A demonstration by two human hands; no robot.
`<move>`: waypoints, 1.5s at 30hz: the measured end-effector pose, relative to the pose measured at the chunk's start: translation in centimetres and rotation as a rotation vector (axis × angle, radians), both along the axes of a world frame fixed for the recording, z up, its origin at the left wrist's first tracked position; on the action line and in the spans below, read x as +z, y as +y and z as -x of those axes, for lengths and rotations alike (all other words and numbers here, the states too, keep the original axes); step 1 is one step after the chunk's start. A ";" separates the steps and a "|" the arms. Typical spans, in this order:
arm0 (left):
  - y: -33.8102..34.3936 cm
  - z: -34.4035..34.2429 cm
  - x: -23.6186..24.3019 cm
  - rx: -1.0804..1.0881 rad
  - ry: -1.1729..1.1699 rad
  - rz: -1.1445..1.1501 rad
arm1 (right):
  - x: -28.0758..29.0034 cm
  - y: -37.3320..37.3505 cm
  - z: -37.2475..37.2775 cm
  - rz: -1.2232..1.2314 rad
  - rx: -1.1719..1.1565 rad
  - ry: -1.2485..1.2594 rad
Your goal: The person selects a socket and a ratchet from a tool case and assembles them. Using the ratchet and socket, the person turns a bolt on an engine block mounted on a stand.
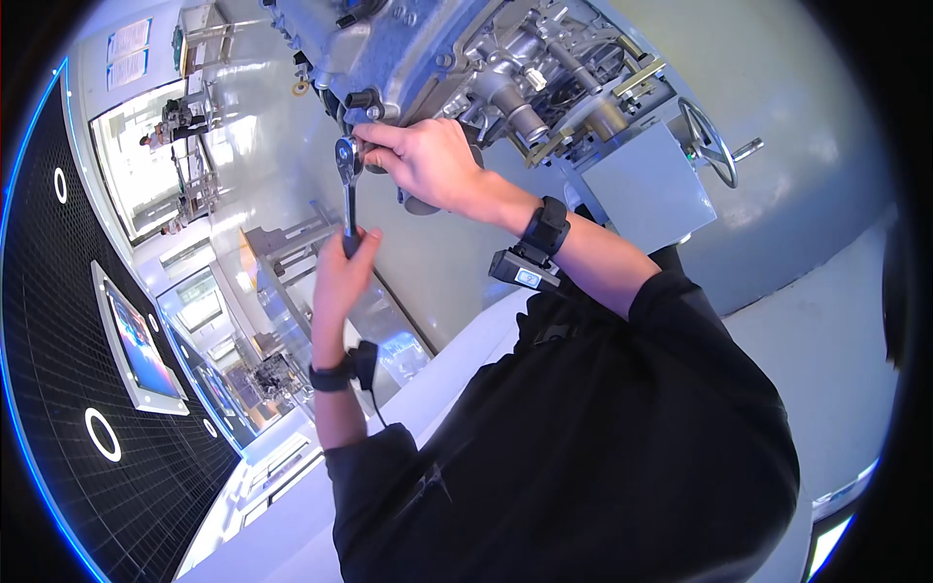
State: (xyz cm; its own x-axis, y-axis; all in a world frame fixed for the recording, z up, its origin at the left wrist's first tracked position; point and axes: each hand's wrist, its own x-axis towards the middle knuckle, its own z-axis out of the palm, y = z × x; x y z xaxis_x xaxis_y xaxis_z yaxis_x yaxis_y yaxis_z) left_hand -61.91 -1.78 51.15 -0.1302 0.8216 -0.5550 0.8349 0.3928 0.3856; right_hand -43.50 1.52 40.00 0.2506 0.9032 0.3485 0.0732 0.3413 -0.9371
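My left hand (345, 267) is closed round the lower end of a chrome ratchet wrench (351, 204) with a dark grip, held upright in the picture. My right hand (428, 160) is curled at the wrench's head, with thumb and forefinger against it. The head sits at the lower left edge of a silver metal engine (389, 53), just below a dark fitting (362, 100); what it fits on is hidden. At the engine's right are metal shafts and cylinders (515, 107). Both my wrists wear black straps with devices.
The engine stand has a grey box (646, 185) and a handwheel (714, 146) at right. Metal benches (282, 248) stand behind, with distant people (155, 138) at upper left. A dark wall (58, 321) with a screen (136, 345) runs along the left.
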 end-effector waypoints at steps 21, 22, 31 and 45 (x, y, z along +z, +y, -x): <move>-5.6 -7.9 2.0 0.355 -0.620 0.298 | 0.2 -0.1 0.3 -0.031 -0.047 0.068; -5.1 -6.7 2.0 0.298 -0.550 0.303 | 0.2 -0.1 0.4 -0.030 -0.051 0.059; 7.8 2.9 1.7 -0.294 0.067 -0.226 | 0.2 -0.1 0.0 -0.025 -0.050 -0.008; -6.3 -8.1 2.3 0.337 -0.623 0.378 | -0.3 0.1 -0.3 0.051 0.052 -0.060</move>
State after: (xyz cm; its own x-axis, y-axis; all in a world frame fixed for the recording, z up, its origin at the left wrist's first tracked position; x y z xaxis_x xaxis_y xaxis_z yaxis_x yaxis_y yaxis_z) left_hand -53.85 -8.09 53.41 0.0875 0.5355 -0.8400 0.3233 0.7823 0.5324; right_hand -43.21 1.62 39.73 0.1832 0.9313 0.3148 0.1137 0.2980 -0.9478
